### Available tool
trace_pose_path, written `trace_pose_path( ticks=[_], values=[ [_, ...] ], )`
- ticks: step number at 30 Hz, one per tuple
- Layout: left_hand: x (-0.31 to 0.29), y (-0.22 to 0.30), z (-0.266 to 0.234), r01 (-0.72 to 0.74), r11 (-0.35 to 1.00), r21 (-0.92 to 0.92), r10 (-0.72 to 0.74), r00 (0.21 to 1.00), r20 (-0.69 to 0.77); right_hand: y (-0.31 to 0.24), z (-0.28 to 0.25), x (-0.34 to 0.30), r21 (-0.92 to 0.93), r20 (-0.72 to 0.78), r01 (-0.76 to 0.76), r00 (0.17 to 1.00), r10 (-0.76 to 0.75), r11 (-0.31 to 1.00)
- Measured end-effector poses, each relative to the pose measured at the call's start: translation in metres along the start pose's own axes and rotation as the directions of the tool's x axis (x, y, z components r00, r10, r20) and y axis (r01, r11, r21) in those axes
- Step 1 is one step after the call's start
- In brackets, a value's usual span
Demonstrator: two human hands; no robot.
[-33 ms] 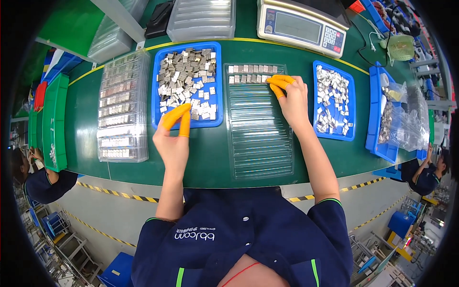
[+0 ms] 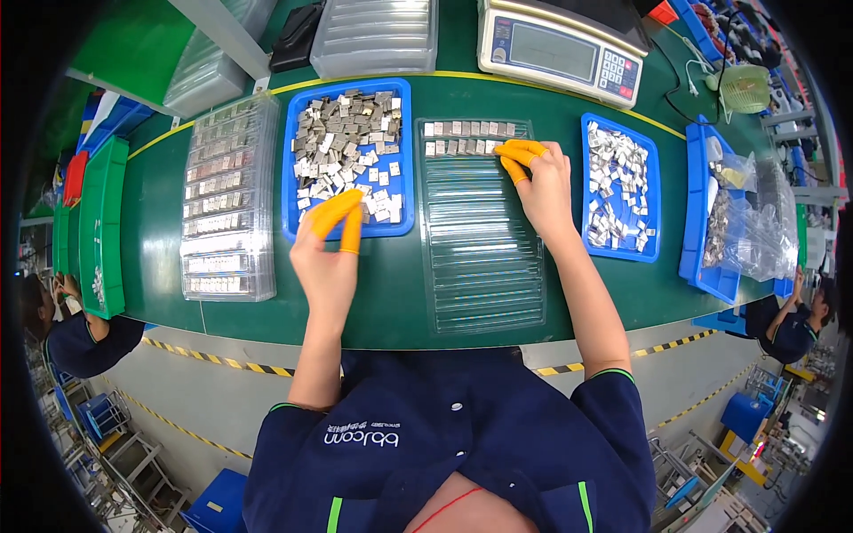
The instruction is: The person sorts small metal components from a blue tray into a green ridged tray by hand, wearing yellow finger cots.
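The left hand [image 2: 323,258], centre-left, edged rightward; it and the right hand [image 2: 546,185] pinch narrowly, holds unclear; light pressure suits.

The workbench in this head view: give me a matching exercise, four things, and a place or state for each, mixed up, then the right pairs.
1. left hand
2. weighing scale
3. right hand
4. ribbed tray

A. by the right end of the nearer row
B. clear, with two rows of small pieces at its far end
C. over the near part of a blue tray
D. beyond the yellow line

Pairs: 1-C, 2-D, 3-A, 4-B.
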State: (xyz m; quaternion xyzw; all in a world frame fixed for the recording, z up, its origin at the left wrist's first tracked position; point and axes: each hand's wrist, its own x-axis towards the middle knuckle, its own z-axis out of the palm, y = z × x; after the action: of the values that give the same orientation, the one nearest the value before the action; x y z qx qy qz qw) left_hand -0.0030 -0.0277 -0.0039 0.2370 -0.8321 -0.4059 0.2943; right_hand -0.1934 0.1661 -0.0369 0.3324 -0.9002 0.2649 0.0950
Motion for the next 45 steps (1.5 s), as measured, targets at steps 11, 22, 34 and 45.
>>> trace_pose_path(
  ticks=[11, 22, 34, 45],
  values=[
    [0.038, 0.012, 0.070, -0.642, 0.701, 0.311, 0.389, 0.710, 0.588, -0.002, -0.005, -0.004, 0.064, 0.011, 0.023, 1.000, -0.024, 0.998],
    [0.030, 0.016, 0.088, -0.623, 0.702, 0.345, 0.382, 0.738, 0.556, -0.007, -0.002, -0.006, 0.086, 0.023, 0.011, 1.000, -0.013, 0.996],
    [0.025, 0.014, 0.091, -0.625, 0.693, 0.360, 0.386, 0.743, 0.547, -0.006, 0.003, -0.008, 0.107, -0.023, 0.029, 0.999, -0.027, 0.994],
    [-0.035, 0.053, 0.048, -0.582, 0.813, 0.020, 0.340, 0.503, 0.794, 0.024, -0.056, -0.018, -0.048, -0.137, -0.191, 0.974, 0.183, 0.980]
  ],
)
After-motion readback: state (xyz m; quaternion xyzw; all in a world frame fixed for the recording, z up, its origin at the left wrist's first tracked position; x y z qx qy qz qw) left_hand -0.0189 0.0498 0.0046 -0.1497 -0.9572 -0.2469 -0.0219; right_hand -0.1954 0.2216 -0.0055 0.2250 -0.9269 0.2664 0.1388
